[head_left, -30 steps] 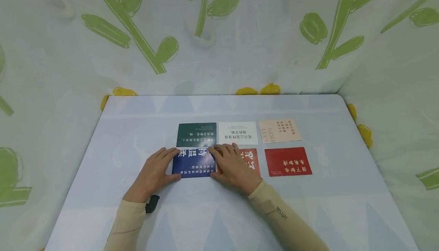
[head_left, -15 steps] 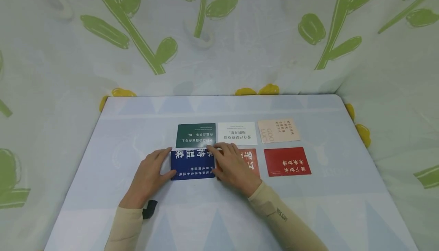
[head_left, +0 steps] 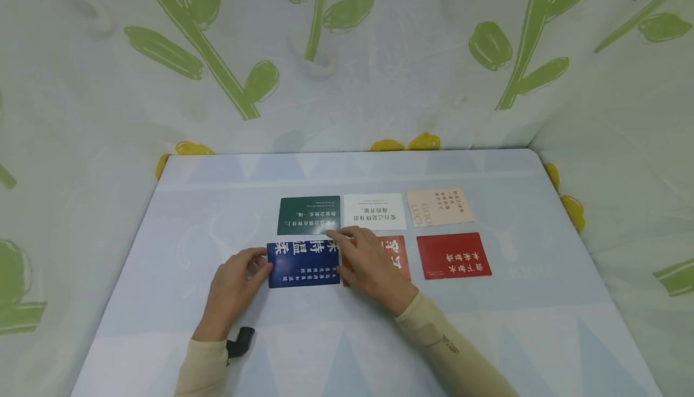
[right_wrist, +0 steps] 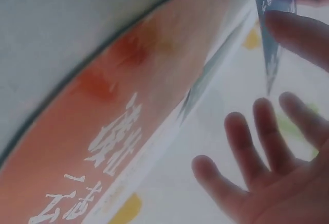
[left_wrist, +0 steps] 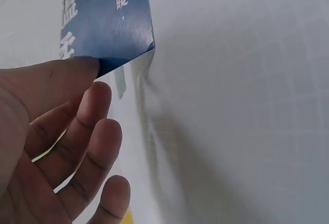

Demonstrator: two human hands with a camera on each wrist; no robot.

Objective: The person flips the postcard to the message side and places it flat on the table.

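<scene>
Pale fabric walls (head_left: 401, 53) printed with green leaves enclosed the white-and-blue table (head_left: 152, 300). There the left hand (head_left: 232, 288) pinched the blue card (head_left: 303, 264) by its left edge; the right hand (head_left: 374, 267), fingers spread, met its right end, though whether it gripped I couldn't tell. Beyond lay a green card (head_left: 309, 213), white card (head_left: 374, 211) and cream card (head_left: 440, 206); rightward, a partly covered orange card (head_left: 400, 258), then a red card (head_left: 454, 256).

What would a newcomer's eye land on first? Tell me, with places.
Probably the navy-blue rectangular card with white lettering, near the head view's centre, pinched by the bare left hand, with the right hand at its other end. Next, the bright red rectangular card lying to the right on the pale blue-and-white tabletop. Behind, large green leaf prints spread over the pale backdrop.
</scene>
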